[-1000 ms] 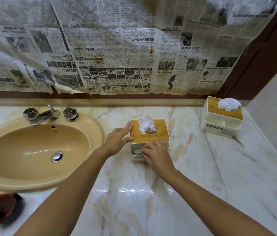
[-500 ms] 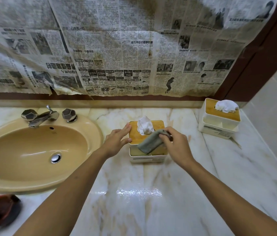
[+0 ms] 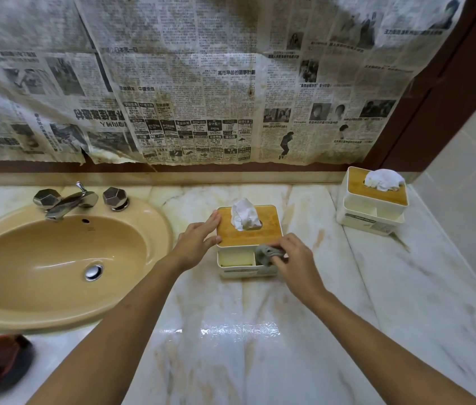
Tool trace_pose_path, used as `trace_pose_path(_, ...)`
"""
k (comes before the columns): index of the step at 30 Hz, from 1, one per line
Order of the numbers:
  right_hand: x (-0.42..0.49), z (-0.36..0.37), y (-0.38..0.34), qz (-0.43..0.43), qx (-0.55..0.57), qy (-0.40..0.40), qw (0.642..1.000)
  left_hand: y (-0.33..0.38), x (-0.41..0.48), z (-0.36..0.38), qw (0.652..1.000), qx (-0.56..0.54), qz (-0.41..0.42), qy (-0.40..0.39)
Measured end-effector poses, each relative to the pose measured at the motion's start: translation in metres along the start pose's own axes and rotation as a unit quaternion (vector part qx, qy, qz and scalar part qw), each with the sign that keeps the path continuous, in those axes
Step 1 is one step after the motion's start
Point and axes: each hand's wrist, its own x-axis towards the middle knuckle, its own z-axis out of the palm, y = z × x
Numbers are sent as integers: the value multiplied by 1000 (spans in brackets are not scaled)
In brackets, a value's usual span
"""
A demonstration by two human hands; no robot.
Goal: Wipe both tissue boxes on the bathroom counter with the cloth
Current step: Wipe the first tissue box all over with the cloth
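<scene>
Pushing the grey cloth (image 3: 269,254) hard, the right hand (image 3: 296,258) could slide the near tissue box (image 3: 247,238) unless the flat left hand (image 3: 197,244) holds on.

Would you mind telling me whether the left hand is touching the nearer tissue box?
Touching. The head view shows the left hand with fingers lying against the left edge of the nearer tissue box's bamboo lid, no gap visible.

My right hand (image 3: 295,258) is down off the near tissue box's (image 3: 248,241) lid. The cloth (image 3: 269,255) now presses into its front right compartment.
</scene>
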Motion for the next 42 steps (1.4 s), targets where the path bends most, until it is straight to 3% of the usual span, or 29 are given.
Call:
trace_pose_path(7, 1, 16, 6, -13, -150, -42, 988, 4, -2, 1, 1000, 1, -11, 10)
trace_pose_path(11, 5, 14, 0, 13, -132, -93, 987, 5, -2, 1, 1000, 7, -14, 8)
trace_pose_path(14, 3, 18, -3, -19, -114, -102, 988, 4, -1, 1, 1000, 0, -12, 7)
trace_pose_path(18, 6, 14, 3, -64, -164, -101, 979, 3, -1, 0, 1000, 5, -14, 3)
trace_pose_path(23, 12, -2, 9, -19, -213, -92, 973, 4, -1, -1, 1000, 9, -18, 4)
trace_pose_path(26, 14, -7, 6, 15, -183, -51, 982, 2, -1, 0, 1000, 3, -17, 4)
trace_pose_path(31, 18, 14, -11, 69, -145, -92, 983, 2, 0, -1, 1000, 10, -20, -1)
trace_pose_path(36, 15, 14, -17, 111, 5, -62, 992, 1, 0, -3, 1000, 16, -22, 1)
trace_pose_path(40, 0, -4, -25, 102, 150, -1, 983, 0, 0, -3, 1000, 19, -17, 3)
trace_pose_path(42, -2, -5, -19, 48, 121, 17, 991, -1, -1, -2, 1000, 13, -18, 3)
